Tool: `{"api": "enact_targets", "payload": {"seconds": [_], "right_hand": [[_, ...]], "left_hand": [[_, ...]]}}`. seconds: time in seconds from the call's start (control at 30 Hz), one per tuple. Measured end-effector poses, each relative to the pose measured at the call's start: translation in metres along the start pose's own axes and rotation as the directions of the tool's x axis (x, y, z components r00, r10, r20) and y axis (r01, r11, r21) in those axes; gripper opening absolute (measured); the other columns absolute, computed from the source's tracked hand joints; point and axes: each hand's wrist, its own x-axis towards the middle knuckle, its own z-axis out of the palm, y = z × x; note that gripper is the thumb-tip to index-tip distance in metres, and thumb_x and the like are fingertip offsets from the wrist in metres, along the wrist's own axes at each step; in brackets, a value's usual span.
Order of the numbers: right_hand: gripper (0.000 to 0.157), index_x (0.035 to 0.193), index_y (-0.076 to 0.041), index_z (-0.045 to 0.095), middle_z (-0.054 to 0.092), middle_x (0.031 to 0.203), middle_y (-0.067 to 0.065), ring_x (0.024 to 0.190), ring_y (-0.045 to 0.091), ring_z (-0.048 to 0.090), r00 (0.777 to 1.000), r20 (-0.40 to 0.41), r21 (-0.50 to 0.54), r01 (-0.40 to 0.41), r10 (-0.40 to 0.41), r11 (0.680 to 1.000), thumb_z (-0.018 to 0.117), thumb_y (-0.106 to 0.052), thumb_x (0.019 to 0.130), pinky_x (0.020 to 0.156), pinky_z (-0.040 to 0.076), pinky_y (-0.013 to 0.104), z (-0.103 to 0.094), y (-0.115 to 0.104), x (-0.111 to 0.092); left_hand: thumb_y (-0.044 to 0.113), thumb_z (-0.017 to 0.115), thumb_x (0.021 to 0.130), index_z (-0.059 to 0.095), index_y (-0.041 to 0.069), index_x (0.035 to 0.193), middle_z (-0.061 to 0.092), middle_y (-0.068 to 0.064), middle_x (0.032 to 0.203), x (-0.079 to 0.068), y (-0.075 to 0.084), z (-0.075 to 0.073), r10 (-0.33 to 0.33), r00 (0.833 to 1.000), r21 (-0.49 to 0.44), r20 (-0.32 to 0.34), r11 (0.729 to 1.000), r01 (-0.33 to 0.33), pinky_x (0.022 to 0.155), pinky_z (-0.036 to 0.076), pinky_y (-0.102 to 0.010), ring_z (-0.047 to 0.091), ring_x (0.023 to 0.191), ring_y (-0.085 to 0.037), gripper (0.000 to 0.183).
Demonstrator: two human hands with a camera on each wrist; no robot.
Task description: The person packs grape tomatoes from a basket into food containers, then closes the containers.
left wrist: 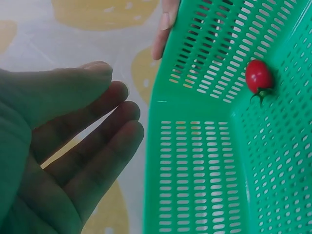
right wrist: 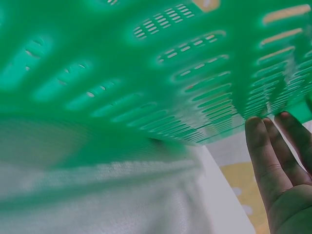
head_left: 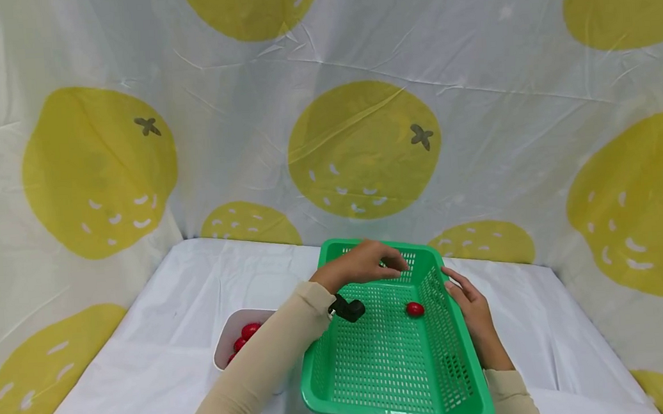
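Observation:
A green perforated plastic basket (head_left: 376,351) stands on the white-covered table, holding one cherry tomato (head_left: 414,309) on its floor near the right wall. The same tomato (left wrist: 259,76), with a green stem, shows in the left wrist view. Above the basket's far part hovers my left hand (head_left: 364,262), its fingers loosely bent and nothing between thumb and fingers. Along the outside of the right wall lies my right hand (head_left: 473,309). Its straight fingers (right wrist: 265,151) touch the basket from outside in the right wrist view.
Left of the basket, a white container (head_left: 222,349) holds several red cherry tomatoes (head_left: 250,331), partly hidden by my left sleeve (head_left: 273,358). A curtain (head_left: 235,143) printed with yellow fruit hangs behind and beside the table.

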Motion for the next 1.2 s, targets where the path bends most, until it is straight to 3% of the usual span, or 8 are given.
{"api": "enact_targets", "payload": {"seconds": [0.23,0.47,0.6,1.03,1.2], "right_hand": [[0.048,0.143,-0.011,0.046,0.069,0.112,-0.007,0.080,0.010,0.067,1.000,0.010,0.005,0.009,-0.009,1.000,0.053,-0.029,0.100,0.066,0.056,0.027,-0.001,0.000,-0.001],[0.047,0.143,-0.012,0.047,0.069,0.110,-0.009,0.079,0.011,0.067,1.000,0.008,0.000,0.003,-0.003,1.000,0.053,-0.029,0.100,0.065,0.056,0.027,-0.001,-0.003,-0.001],[0.048,0.143,-0.012,0.046,0.069,0.110,-0.010,0.078,0.011,0.067,1.000,0.007,0.003,-0.009,0.009,1.000,0.053,-0.030,0.100,0.065,0.056,0.027,-0.001,-0.002,-0.001],[0.048,0.144,-0.014,0.046,0.067,0.111,-0.010,0.079,0.013,0.067,1.000,0.018,-0.006,-0.013,0.014,1.000,0.054,-0.032,0.099,0.065,0.056,0.029,0.003,0.001,-0.002],[0.048,0.144,-0.013,0.046,0.068,0.110,-0.010,0.077,0.012,0.068,1.000,0.021,0.017,0.000,0.000,1.000,0.054,-0.030,0.099,0.064,0.057,0.029,0.001,0.001,0.000]], "left_hand": [[0.023,0.069,0.090,0.070,0.015,0.112,0.068,0.006,0.108,0.018,-0.002,0.022,-0.041,0.999,-0.030,0.014,0.999,0.042,0.082,0.047,-0.014,0.060,0.097,-0.003,0.023],[0.023,0.069,0.090,0.067,0.006,0.116,0.066,-0.006,0.116,0.034,-0.008,0.041,-0.105,0.994,-0.136,0.015,0.985,0.107,0.081,0.049,-0.015,0.063,0.101,-0.011,0.031],[0.022,0.070,0.089,0.068,0.006,0.116,0.067,-0.004,0.114,0.041,-0.012,0.050,-0.131,0.991,-0.179,0.014,0.975,0.131,0.079,0.050,-0.015,0.064,0.099,-0.010,0.031],[0.022,0.071,0.089,0.069,0.010,0.114,0.067,0.002,0.112,0.046,-0.028,0.070,-0.199,0.980,-0.233,0.022,0.952,0.198,0.078,0.050,-0.017,0.064,0.097,-0.006,0.028],[0.021,0.071,0.089,0.070,0.012,0.113,0.068,0.004,0.109,0.047,-0.030,0.070,-0.202,0.979,-0.190,0.033,0.960,0.204,0.076,0.049,-0.015,0.063,0.096,-0.005,0.026]]}}
